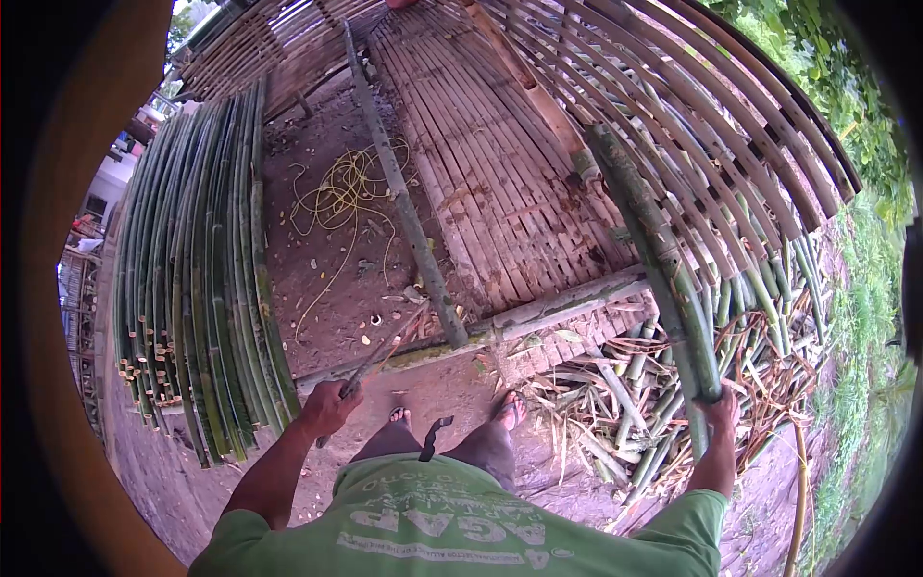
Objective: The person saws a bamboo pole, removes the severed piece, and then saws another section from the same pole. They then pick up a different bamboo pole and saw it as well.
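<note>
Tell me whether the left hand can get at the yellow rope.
Probably not as it stands: the left hand is shut on a knife, and the rope lies far ahead on the dirt, past a low beam. The right hand holds a pole.

Your right hand (716, 409) grips a bamboo pole (654, 250) with smooth green skin, mottled by grey patches. Your left hand (327, 404) holds a dull metal blade (380, 351). At nine o'clock the split bamboo strips (192, 269) look sleek and green. At twelve the slat panel (481, 173) is dry, matt brown. The ground (346, 317) is rough earth.
</note>
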`<state>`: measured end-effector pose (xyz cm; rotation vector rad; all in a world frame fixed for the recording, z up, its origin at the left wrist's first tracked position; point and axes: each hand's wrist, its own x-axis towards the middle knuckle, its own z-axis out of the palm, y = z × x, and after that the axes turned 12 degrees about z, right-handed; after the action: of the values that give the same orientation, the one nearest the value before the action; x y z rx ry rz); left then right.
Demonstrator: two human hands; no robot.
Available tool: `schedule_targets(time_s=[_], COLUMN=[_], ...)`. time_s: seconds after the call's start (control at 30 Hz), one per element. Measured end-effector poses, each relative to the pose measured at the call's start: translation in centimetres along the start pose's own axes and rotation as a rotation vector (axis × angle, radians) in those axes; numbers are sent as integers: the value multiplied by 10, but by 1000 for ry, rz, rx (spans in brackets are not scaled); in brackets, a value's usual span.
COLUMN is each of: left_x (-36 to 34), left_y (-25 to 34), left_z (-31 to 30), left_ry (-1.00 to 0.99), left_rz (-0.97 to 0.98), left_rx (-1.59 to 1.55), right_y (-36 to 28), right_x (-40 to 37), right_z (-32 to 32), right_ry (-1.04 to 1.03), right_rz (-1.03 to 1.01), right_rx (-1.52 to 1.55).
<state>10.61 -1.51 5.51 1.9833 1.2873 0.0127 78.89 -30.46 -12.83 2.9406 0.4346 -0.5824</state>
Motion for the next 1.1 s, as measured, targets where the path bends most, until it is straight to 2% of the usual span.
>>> schedule_targets(time_s=[0.07,0.17,0.2,0.23,0.3,0.33,0.37,0.43,0.47,0.53,0.57,0.6,0.67,0.7,0.73,0.8,0.87,0.9,0.93,0.97,1.0,1.03,1.07,1.1], left_x=[10,8,4,2,-3,-7,-12,-19,-22,-24,-24,-26,-29,-30,-32,-41,-47,-46,-47,-46,-42,-38,-35,-30], left_y=[-4,-21,-31,-44,-70,-80,-91,-108,-117,-139,-153,-166,-181,-191,-201,-215,-219,-216,-212,-216,-222,-226,-222,-215], left_z=[-3,-3,0,3,9,11,13,17,18,18,20,21,17,12,7,-3,-15,-24,-30,-30,-26,-23,-23,-26], left_ry=[0,-33,-28,-22,-3,19,40,69,70,85,101,119,161,196,201,245,281,299,313,323,331,341,340,335], left_rz=[126,142,131,125,148,166,182,159,121,66,47,25,-34,-55,-80,-71,-90,-62,-38,-34,-33,-34,-11,8], left_rx=[54,72,36,0,-72,-94,-118,-200,-255,-339,-370,-400,-466,-492,-480,-405,-405,-370,-336,-336,-335,-335,-306,-273], right_y=[-3,-16,3,-8,-16,-33,-14,-24,-34,-61,-87,-93,-169,-195,-226,-281,-382,-441,-488,-539,-591,-634,-667,-685], right_x=[-25,-90,-95,-128,-182,-215,-225,-265,-289,-337,-359,-370,-405,-410,-413,-384,-380,-389,-383,-394,-392,-394,-402,-409], right_z=[13,13,49,42,51,37,71,72,69,70,65,88,68,79,86,130,103,67,64,44,49,38,15,-11], right_ry=[85,-20,111,85,159,53,123,3,-126,-139,-194,-247,-474,-459,-544,-544,-432,-482,-428,-304,-100,-89,16,123], right_rz=[9,-67,-164,-121,-181,-178,-253,-219,-139,-244,-264,-271,-198,-286,-280,-374,-547,-539,-676,-680,-731,-758,-796,-875], right_rx=[-71,51,87,86,113,184,278,143,95,168,109,182,57,-8,75,-36,-21,-22,118,184,347,696,932,986])
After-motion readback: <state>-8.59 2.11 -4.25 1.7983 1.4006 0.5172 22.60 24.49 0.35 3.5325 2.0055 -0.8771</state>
